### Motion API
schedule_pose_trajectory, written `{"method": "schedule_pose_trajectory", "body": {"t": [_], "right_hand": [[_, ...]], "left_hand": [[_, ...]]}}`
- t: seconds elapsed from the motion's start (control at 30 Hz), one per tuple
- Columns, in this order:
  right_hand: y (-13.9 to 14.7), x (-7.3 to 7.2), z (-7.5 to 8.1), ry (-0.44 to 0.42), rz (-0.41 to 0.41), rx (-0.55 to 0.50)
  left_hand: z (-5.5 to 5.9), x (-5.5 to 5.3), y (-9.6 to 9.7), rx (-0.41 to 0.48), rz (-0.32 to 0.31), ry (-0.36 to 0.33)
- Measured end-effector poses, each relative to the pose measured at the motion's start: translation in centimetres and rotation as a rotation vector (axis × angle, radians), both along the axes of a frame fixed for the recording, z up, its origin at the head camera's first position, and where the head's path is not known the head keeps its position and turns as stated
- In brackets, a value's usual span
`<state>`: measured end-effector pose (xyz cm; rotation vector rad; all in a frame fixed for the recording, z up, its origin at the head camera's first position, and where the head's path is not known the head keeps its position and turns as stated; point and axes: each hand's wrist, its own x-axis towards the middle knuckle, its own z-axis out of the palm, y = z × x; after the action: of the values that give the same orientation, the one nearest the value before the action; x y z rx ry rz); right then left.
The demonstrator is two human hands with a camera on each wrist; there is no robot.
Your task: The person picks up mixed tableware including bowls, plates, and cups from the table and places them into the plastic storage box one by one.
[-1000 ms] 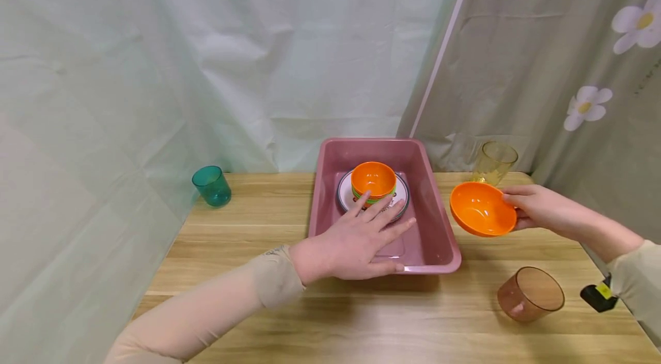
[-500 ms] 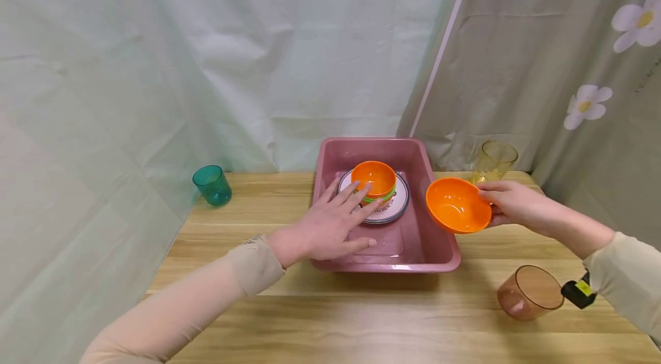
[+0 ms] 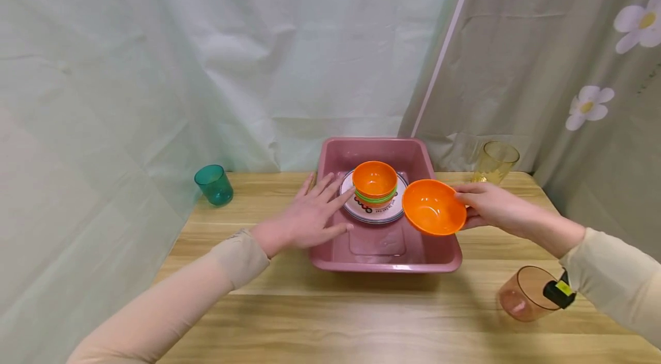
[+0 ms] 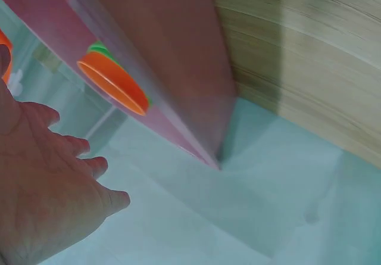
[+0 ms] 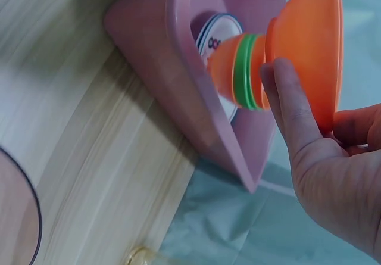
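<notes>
While the big orange bowl [image 3: 434,209] is being pinched at its rim by the fingers of the right hand [image 3: 488,207], it is being held up over the right side of the pink tub [image 3: 387,267], just right of the stack of small bowls [image 3: 374,181], which is being held up by plates [image 3: 379,216]. Nothing is being held by the left hand [image 3: 304,216], whose fingers are being spread wide on the stack's other side. Fingers under the big bowl, being hidden from the head view, are being shown by the right wrist view.
</notes>
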<state>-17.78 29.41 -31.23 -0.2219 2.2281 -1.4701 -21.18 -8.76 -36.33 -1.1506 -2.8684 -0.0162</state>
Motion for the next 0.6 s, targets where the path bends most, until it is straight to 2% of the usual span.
{"method": "schedule_pose_trajectory", "body": {"t": [0.6], "right_hand": [[-6.2,-0.7,-0.5,-0.014,-0.026,-0.097]], "left_hand": [[-0.2,-1.5,-3.9,-0.002,0.138,-0.058]]}}
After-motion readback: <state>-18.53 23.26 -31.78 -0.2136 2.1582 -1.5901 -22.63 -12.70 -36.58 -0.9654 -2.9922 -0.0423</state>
